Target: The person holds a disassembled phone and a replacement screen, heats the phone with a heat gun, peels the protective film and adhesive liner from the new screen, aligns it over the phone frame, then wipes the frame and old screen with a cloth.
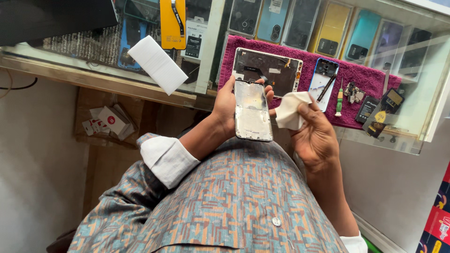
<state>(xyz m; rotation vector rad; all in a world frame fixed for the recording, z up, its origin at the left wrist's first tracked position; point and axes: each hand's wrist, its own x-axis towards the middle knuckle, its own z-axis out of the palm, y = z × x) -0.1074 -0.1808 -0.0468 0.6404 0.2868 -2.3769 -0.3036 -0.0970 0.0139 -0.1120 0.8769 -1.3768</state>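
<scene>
My left hand (pixel 228 105) grips an opened phone frame (pixel 252 110), silvery and rectangular, held upright in front of my chest. Just right of it, my right hand (pixel 315 136) pinches a crumpled white cloth (pixel 289 110) that touches the frame's right edge. Both hands hover near the front edge of a glass counter.
A magenta towel (pixel 365 79) on the glass counter carries a tablet back shell (pixel 269 69), a blue phone frame (pixel 323 79), a screwdriver (pixel 338 100), small parts and a battery (pixel 366 108). Phone backs lie under the glass. A white box (pixel 158 63) rests at left.
</scene>
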